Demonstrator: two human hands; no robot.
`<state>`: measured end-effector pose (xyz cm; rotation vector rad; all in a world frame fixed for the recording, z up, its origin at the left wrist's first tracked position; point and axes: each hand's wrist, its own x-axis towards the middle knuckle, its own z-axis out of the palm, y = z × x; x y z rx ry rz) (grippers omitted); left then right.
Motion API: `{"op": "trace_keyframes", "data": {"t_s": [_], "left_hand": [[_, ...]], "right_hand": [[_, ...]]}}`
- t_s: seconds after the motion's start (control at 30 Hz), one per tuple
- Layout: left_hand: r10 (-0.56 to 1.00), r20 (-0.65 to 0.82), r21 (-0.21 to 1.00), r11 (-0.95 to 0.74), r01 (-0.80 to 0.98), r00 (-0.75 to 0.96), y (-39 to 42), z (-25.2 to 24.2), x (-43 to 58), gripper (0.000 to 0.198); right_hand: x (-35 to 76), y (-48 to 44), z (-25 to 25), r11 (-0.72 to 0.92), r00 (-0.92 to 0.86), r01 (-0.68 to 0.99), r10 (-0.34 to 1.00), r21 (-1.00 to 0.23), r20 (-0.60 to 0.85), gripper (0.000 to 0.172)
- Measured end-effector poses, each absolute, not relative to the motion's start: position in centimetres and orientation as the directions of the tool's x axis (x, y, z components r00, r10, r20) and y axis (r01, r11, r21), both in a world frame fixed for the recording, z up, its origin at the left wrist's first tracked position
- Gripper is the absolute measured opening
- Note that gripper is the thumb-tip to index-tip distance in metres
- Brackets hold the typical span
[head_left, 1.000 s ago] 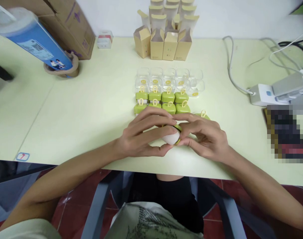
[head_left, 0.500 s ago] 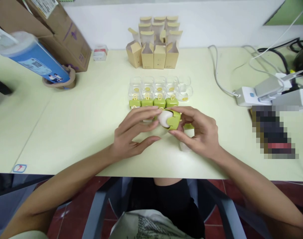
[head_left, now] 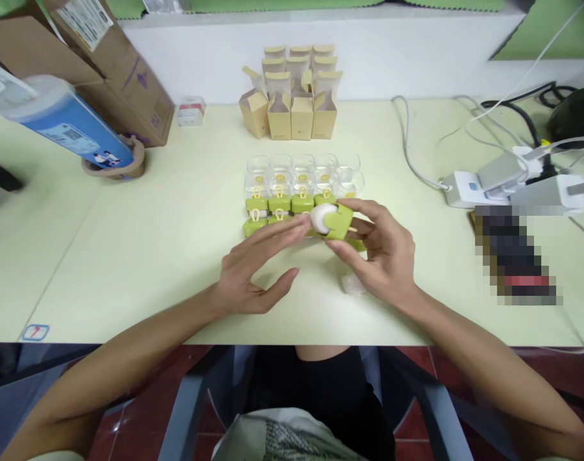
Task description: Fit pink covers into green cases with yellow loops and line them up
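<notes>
Between the thumb and fingers of my right hand (head_left: 385, 253) is a small green case (head_left: 340, 221) with a rounded white piece (head_left: 323, 219) seated in its opening, which faces left. My left hand (head_left: 253, 272) has its fingers stretched out and its thumb apart; the fingertips are at the white piece, and I cannot tell whether they press on it. Several more green cases (head_left: 279, 203) with yellow loops stand in rows just beyond my hands. A clear, whitish piece (head_left: 353, 284) lies under my right hand, and another green part (head_left: 356, 244) is partly hidden behind its fingers.
Clear plastic covers (head_left: 303, 164) with yellow marks stand in rows behind the green cases. Open cardboard boxes (head_left: 291, 115) are grouped by the wall. A blue canister (head_left: 75, 125) and a large carton (head_left: 129, 83) stand at left; a power strip (head_left: 460, 189) with cables lies at right.
My left fingers have straightened and the thumb has dropped away from the green case. The right hand still holds the case. The view has tilted up slightly.
</notes>
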<state>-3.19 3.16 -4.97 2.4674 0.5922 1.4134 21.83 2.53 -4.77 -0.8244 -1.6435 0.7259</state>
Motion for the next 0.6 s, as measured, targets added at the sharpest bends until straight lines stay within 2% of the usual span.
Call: {"op": "trace_keyframes", "data": {"t_s": [0.07, 0.13, 0.23, 0.33, 0.43, 0.5, 0.53, 0.6], "left_hand": [[0.444, 0.8, 0.395, -0.896, 0.201, 0.404, 3.3, -5.1, -3.2, 0.073], [0.477, 0.789, 0.431, -0.879, 0.203, 0.388, 3.4, -5.2, -3.3, 0.073], [0.534, 0.7, 0.498, -0.841, 0.212, 0.475, 3.1, -5.2, -3.4, 0.085], [0.503, 0.678, 0.464, -0.858, 0.219, 0.536, 2.8, -5.0, -3.4, 0.085], [0.452, 0.79, 0.399, -0.892, 0.213, 0.415, 3.2, -5.0, -3.6, 0.066], [0.466, 0.841, 0.389, -0.874, 0.292, 0.275, 4.1, -5.3, -4.2, 0.045], [0.498, 0.845, 0.411, -0.838, 0.36, 0.196, 4.7, -5.4, -4.6, 0.032], [0.6, 0.8, 0.522, -0.705, 0.48, 0.012, 6.1, -5.9, -5.7, 0.011]], "right_hand": [[22.2, 2.9, -4.8, 0.538, -0.1, 0.121, 0.843, -0.834, 0.529, 0.049], [22.3, 3.1, -4.7, 0.538, -0.134, 0.124, 0.842, -0.834, 0.523, 0.049], [22.1, 3.0, -4.6, 0.582, -0.268, 0.181, 0.805, -0.793, 0.53, 0.046], [22.0, 3.0, -4.5, 0.616, -0.269, 0.234, 0.784, -0.752, 0.559, 0.044], [23.4, 4.2, -4.3, 0.565, -0.107, 0.324, 0.819, -0.759, 0.564, 0.048], [25.3, 5.4, -4.1, 0.514, -0.027, 0.443, 0.826, -0.734, 0.563, 0.055], [26.4, 6.1, -4.0, 0.495, -0.03, 0.509, 0.828, -0.705, 0.56, 0.059], [28.4, 7.3, -3.8, 0.487, -0.104, 0.626, 0.826, -0.609, 0.554, 0.055]]}}
